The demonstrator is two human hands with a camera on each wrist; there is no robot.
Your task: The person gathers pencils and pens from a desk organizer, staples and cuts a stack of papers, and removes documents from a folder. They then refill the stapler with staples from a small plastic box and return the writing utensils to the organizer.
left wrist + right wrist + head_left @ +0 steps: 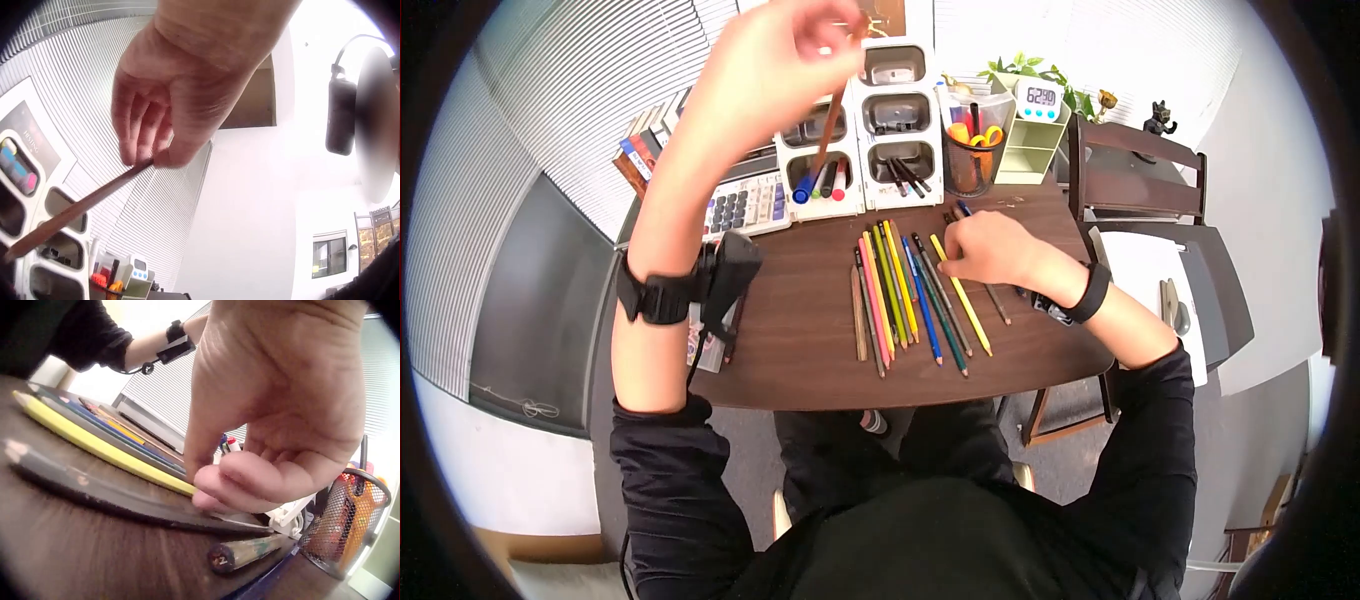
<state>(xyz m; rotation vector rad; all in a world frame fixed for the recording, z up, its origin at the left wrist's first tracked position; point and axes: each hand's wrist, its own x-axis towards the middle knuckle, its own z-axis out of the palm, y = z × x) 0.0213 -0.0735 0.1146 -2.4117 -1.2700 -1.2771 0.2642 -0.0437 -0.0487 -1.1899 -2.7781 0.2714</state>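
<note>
My left hand (785,55) is raised at the upper left of the head view, above the white organizer (852,190). It pinches a brown pencil (81,206) by one end, and the pencil slants down toward the compartments. Low over the table, my right hand (998,248) has its thumb and fingertips (209,487) together on the upper part of a yellow pencil (965,300). A dark grey pencil (94,484) lies just beside these fingers. To the left, several coloured pencils (887,290) lie roughly side by side on the dark wooden table (800,330).
Markers (828,182) and short black sticks (910,178) stand in organizer compartments. Behind my right hand is a mesh cup (970,165) with scissors. A calculator (745,207) sits left of the organizer, and a digital timer (1040,98) stands on a green holder. A chair (1140,170) is at the right.
</note>
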